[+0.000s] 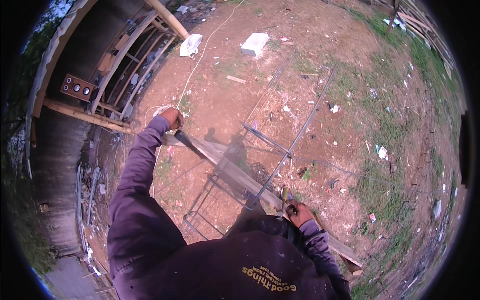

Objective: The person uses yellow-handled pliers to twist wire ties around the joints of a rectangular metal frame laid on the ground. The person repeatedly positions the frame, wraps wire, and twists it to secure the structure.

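Note:
My left hand [172, 118], its fingers curled closed, is held out at the upper left near the far end of a long wooden plank [235, 172]. A dark, narrow piece [189, 144] lies just below that hand; what the fingers hold is hidden. Close to my waist, my right hand [300, 214] is closed beside the plank. A slim tool with a yellowish handle [285, 194] stands upright at its fingertips, though the grip itself is unclear. A steel rebar frame [272, 175] with bent rectangular stirrups [265, 137] runs across the plank.
At the left stand bamboo shelving [135, 55] and a wooden speaker box [78, 87]. A white block [255, 44] and a white bag [190, 45] rest on the dirt ground. A pale cord [205, 47] trails past my left hand. Litter and grass patches spread rightward.

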A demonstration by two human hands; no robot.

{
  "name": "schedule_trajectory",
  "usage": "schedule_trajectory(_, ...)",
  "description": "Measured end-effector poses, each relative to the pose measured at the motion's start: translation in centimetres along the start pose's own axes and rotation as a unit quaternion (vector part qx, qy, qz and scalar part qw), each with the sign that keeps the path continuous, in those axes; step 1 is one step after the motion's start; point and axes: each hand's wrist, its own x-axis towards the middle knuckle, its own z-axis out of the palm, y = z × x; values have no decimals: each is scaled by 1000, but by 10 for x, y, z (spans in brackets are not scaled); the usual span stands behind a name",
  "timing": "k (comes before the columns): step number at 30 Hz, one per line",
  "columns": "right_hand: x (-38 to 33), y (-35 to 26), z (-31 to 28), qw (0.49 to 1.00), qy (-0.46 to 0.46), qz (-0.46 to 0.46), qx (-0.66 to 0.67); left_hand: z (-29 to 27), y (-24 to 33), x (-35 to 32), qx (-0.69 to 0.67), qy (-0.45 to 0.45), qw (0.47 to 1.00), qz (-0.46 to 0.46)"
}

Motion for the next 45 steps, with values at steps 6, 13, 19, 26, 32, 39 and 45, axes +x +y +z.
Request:
schedule_trajectory(6,1,3,3,999,25,-23,34,11,-3,-17,-313,112,906,-261)
schedule_trajectory(13,2,0,-1,999,2,-17,28,20,-11,-21,-393,106,874,-266)
schedule_trajectory(19,1,-1,-2,999,21,-28,38,23,-3,-21,-451,112,839,-283)
schedule_trajectory(26,0,-5,-4,1000,5,-8,18,21,-11,-21,-422,75,865,-260)
schedule_trajectory(32,-1,-5,-4,1000,0,9,21,22,-17,-21,-437,71,861,-253)
schedule_trajectory(39,1,2,1,1000,-14,-11,14,18,-7,-22,-437,61,857,-266)
schedule_trajectory(45,1,1,0,999,16,-14,32,19,-16,-17,-450,40,850,-271)
